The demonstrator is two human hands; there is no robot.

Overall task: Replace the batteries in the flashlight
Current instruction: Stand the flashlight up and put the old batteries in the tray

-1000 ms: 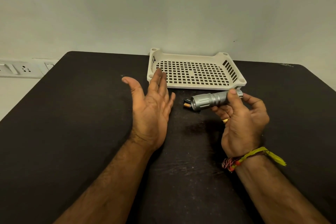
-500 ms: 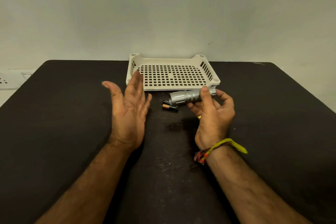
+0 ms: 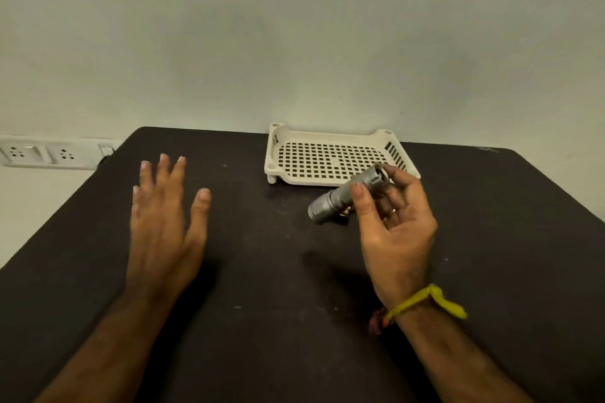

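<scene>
- The tray (image 3: 330, 159) sits on the table (image 3: 262, 271) at its far edge, by the wall.
- The flashlight (image 3: 343, 198), in the right hand (image 3: 396, 232), is just before the tray.
- The left hand (image 3: 163, 216) is well left of both.
- Sockets (image 3: 39, 154) are on the wall, left of the table.

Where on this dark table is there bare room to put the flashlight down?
Bare table lies between the left hand and right hand, and to the right of the tray. It is crowded just under the flashlight, where something small lies before the tray.

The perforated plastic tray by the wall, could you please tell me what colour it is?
Cream white, seen best in the head view: the perforated plastic tray.
</scene>
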